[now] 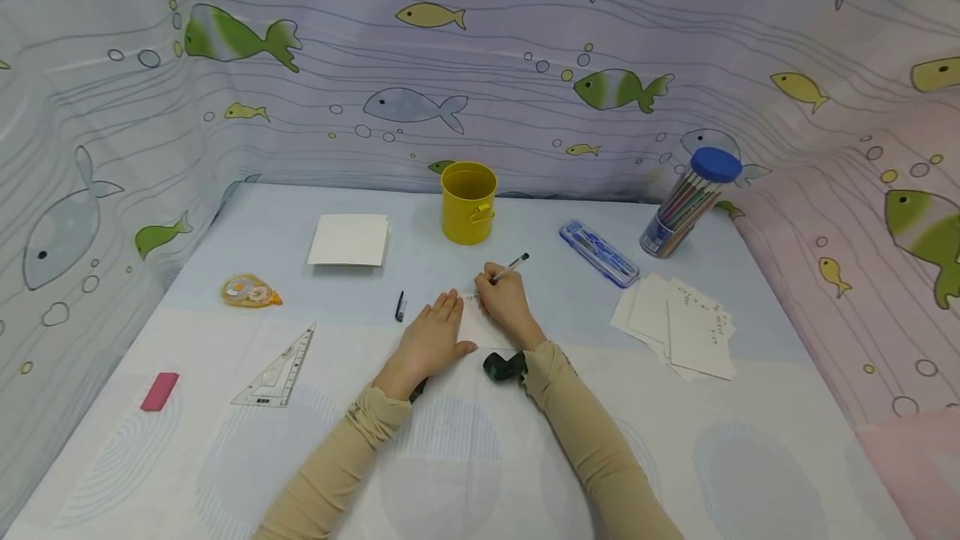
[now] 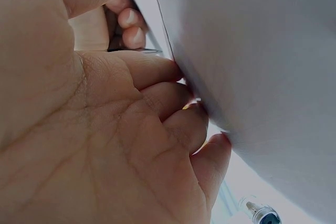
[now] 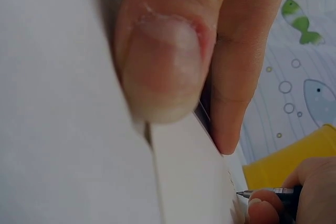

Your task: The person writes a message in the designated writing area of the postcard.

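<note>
My right hand [image 1: 504,300] grips a pen [image 1: 513,265] with a clear barrel and dark end. Its tip meets a white card [image 1: 483,332] bearing a little handwriting near the top. In the right wrist view the pen's tip [image 3: 240,193] points at written marks along the card's edge. My left hand [image 1: 433,336] lies flat with straight fingers over the left part of the card. The left wrist view shows its palm [image 2: 121,114] close up, fingertips against the white surface. Left of that hand lies the black-and-clear pen cap [image 1: 401,307].
A yellow bucket [image 1: 468,202], stacked blank cards [image 1: 348,240], a blue pencil case [image 1: 599,253] and a pencil jar [image 1: 686,207] stand behind. Written cards [image 1: 697,332] lie right. A correction tape [image 1: 250,291], set square [image 1: 277,373] and red eraser [image 1: 160,392] lie left.
</note>
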A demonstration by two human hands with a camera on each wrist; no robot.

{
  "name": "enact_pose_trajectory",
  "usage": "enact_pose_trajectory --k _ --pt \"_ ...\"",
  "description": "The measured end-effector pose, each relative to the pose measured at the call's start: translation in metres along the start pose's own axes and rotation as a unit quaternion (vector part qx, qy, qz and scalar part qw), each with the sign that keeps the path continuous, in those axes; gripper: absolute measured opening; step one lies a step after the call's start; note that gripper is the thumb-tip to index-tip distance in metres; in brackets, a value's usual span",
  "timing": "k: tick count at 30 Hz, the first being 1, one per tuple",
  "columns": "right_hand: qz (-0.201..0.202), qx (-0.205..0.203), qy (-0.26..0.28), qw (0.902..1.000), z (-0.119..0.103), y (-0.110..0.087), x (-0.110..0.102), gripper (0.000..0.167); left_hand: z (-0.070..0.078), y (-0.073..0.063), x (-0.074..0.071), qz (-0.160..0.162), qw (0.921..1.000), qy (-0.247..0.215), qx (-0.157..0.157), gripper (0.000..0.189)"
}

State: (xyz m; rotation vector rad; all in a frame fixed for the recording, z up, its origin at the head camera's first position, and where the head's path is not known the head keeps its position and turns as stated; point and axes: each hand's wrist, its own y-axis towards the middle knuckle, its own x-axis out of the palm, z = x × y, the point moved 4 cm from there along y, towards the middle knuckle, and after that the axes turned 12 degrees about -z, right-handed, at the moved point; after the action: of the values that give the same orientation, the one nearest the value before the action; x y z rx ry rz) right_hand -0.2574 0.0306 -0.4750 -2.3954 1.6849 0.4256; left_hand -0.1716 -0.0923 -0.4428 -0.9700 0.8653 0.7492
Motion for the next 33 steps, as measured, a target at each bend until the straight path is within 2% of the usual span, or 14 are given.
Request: enact_pose_trajectory --k 17,25,33 --pt "-0.019 0.019 -0.014 0.9995 -0.0006 0.0006 -0.0004 0.036 0.0002 -0.0004 -0.0009 0.001 1.0000 -0.001 0.002 0.079" --pt "-0.003 -0.001 -0.002 1.0000 -0.0002 0.0016 -0.0012 0.035 -0.0005 0.0008 -0.0002 -0.001 1.0000 0.000 0.001 0.079" --pt "-0.005 0.000 -0.013 0.9999 0.0005 0.0008 -0.0006 0.035 -0.0007 0.0015 -0.0001 0.001 1.0000 0.000 0.000 0.079"
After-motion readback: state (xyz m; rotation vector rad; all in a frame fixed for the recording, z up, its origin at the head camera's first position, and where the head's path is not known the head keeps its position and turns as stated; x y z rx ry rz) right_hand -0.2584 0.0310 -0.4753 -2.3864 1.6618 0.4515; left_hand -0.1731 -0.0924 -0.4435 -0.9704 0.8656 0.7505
